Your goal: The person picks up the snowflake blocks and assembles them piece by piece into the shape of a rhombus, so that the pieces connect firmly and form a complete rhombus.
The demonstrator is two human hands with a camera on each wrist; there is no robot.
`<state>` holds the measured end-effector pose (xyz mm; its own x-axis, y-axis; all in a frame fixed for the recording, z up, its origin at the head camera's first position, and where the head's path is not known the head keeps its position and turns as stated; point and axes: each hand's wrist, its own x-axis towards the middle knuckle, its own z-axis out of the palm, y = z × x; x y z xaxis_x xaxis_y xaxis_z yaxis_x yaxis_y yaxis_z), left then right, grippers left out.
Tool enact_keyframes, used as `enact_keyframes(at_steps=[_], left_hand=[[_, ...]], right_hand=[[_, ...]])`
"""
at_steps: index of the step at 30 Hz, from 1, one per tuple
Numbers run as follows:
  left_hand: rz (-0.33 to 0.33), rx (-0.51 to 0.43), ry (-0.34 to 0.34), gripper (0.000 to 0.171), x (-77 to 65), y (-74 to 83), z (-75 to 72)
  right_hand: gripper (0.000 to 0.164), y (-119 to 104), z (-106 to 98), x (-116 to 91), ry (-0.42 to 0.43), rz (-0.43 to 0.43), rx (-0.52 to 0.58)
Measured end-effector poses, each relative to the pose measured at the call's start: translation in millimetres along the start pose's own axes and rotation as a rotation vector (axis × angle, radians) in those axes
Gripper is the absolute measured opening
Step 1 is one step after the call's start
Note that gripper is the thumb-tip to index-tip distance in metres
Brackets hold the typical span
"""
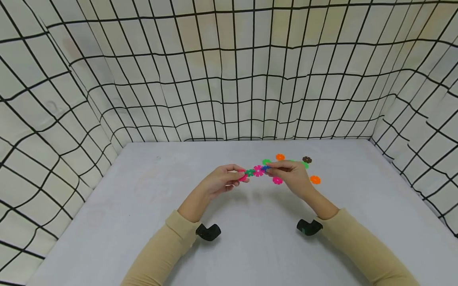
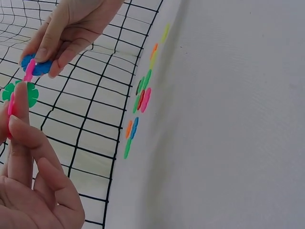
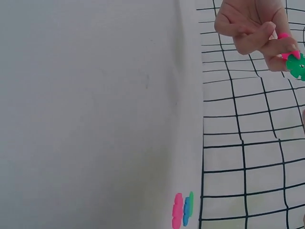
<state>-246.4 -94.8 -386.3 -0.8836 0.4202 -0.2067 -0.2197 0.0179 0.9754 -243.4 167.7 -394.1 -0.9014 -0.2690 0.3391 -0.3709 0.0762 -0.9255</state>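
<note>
Both hands hold a short chain of notched plastic snowflake discs above the table. My left hand (image 1: pixel 223 180) pinches the pink disc (image 1: pixel 243 176) at the chain's left end between thumb and fingers. Joined to it is a green disc (image 1: pixel 249 172), then a second pink disc (image 1: pixel 258 171). At the right end my right hand (image 1: pixel 290 174) pinches a blue disc (image 1: pixel 265 168), which meets the second pink disc's edge. In the left wrist view the blue disc (image 2: pixel 42 67) lies crosswise to the pink one; how deep their slots sit is unclear.
Loose discs lie on the white table (image 1: pixel 143 206) around and beyond my right hand: orange (image 1: pixel 315 180), brown (image 1: pixel 307 159), pink (image 1: pixel 277 180), green (image 1: pixel 266 162) and others partly hidden. Black netting (image 1: pixel 243 79) over white walls encloses the table's back and sides.
</note>
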Motion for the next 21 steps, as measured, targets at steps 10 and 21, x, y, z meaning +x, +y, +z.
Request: enact_keyframes(at_steps=[10,21], left_hand=[[-0.018,-0.037,0.047,0.009,-0.5,-1.7,-3.1],[-0.017,-0.017,0.069,0.017,-1.6,-4.8,-12.3]], right_hand=[[0.031,-4.7,-8.1,10.0,-0.108,0.002,-0.044],[0.036,12.7,-35.3,22.8,-0.252,0.171,-0.218]])
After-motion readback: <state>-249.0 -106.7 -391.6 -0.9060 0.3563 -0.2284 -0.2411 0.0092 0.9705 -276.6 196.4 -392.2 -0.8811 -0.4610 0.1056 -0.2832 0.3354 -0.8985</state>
